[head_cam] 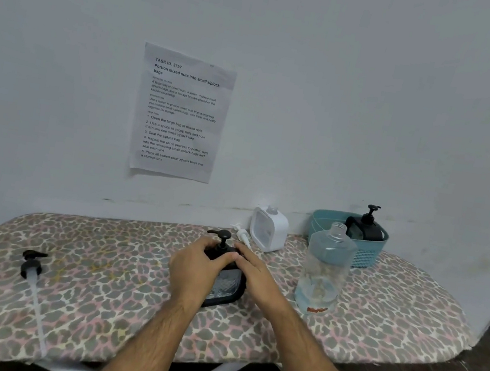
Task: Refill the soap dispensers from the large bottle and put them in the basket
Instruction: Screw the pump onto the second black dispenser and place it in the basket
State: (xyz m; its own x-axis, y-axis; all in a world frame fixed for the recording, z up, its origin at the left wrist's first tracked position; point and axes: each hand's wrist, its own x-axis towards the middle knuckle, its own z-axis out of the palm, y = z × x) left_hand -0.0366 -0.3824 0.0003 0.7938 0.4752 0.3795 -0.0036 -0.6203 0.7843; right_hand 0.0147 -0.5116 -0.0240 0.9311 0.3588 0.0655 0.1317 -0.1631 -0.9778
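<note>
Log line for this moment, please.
both hands hold black dispenser on board | one dispenser in basket | white dispenser uncapped

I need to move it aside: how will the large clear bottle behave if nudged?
The large clear bottle is tall, uncapped and holds only a little liquid at the bottom, so it is probably light and tippy. Smooth plastic may slide on the patterned cover.

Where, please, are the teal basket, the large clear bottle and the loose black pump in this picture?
teal basket (368, 257): head view, on its perforated front wall.
large clear bottle (324, 270): head view, on the middle of its body.
loose black pump (31, 264): head view, on its black collar.
</note>
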